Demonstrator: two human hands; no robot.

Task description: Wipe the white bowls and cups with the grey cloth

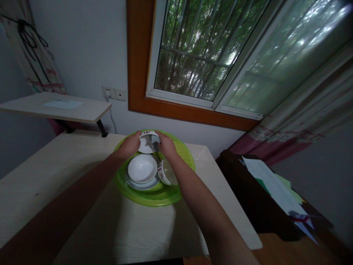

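A white bowl (147, 144) with a small coloured pattern by its rim is tilted up at the far side of a round green basin (150, 201). My left hand (131, 143) grips its left side and my right hand (166, 143) its right. Something greyish shows beside my right fingers; I cannot tell what it is. Nearer to me, a plain white bowl (142, 168) sits on a stacked dish (143, 186) in the basin. A patterned bowl (166, 173) lies tilted to its right, partly hidden by my right forearm.
The basin stands on a pale wooden table (143, 232), close to the wall and window (198, 51). A raised shelf (59, 106) with a paper on it is at the left. Beyond the table's right edge, papers (271, 184) lie on dark furniture (248, 198).
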